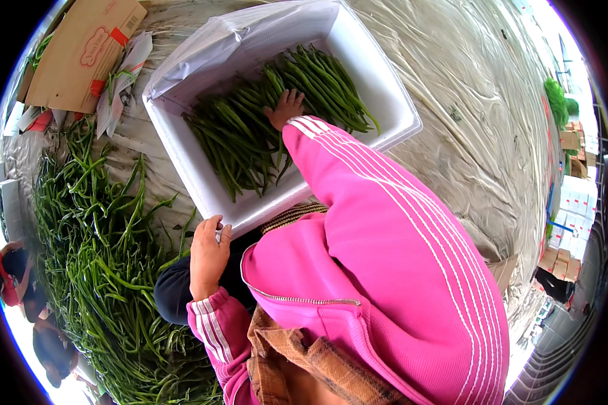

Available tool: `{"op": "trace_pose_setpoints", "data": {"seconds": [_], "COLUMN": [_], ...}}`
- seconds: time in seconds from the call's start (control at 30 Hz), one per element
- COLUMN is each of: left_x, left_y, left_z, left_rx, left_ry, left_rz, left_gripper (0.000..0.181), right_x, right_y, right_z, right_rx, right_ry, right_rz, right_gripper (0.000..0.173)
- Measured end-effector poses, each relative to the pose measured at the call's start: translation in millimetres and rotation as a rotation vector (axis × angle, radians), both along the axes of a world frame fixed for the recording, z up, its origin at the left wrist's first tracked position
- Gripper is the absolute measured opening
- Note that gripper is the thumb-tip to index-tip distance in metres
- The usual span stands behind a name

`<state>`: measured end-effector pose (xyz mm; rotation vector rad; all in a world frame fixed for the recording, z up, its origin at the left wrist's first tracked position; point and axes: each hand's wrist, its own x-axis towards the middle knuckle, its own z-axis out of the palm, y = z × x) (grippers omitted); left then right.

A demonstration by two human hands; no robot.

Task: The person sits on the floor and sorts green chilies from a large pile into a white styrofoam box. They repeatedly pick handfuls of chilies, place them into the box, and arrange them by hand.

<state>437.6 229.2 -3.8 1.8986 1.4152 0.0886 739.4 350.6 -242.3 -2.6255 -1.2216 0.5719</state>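
Observation:
A white foam box [395, 114] lined at its far side with a pale sheet holds rows of long green peppers [233, 131]. My right hand [287, 107] lies on top of the peppers near the middle of the box, its fingers spread a little; whether it grips any is unclear. My left hand [210, 253] is at the box's near left corner, with thumb and fingertips by the rim and nothing seen in it. On the floor to the left lies a large heap of loose long green peppers [106, 283].
A cardboard box [86, 55] with red tape stands at the upper left, with paper scraps beside it. Wrinkled plastic sheeting [451, 101] covers the floor. Other people [53, 344] are at the far left edge. Stacked white cartons [577, 197] stand at the far right.

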Motion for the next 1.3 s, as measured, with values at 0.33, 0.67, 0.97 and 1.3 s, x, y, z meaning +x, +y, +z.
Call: {"op": "trace_pose_setpoints", "data": {"seconds": [0.33, 0.67, 0.97, 1.3], "left_x": [-1.2, -9.4, -5.0, -10.0], "left_y": [-1.0, -3.9, -1.7, -16.2], "left_z": [-0.4, -12.5, -7.6, 4.8], "left_rx": [-0.024, 0.075, 0.075, 0.186], "left_ry": [-0.023, -0.048, -0.050, -0.093], "left_rz": [0.009, -0.018, -0.021, 0.093], "left_gripper": [0.028, 0.026, 0.025, 0.026], "right_x": [162.3, 174.1, 170.9, 130.0], "right_y": [-42.7, -73.5, -58.8, -32.5], "right_z": [17.8, 18.5, -35.0, 22.4], "right_rx": [-0.318, -0.231, -0.183, -0.241], "right_ry": [-0.107, -0.191, -0.028, -0.165], "right_rz": [-0.269, -0.103, -0.240, -0.152], "right_gripper": [0.025, 0.029, 0.033, 0.039]}}
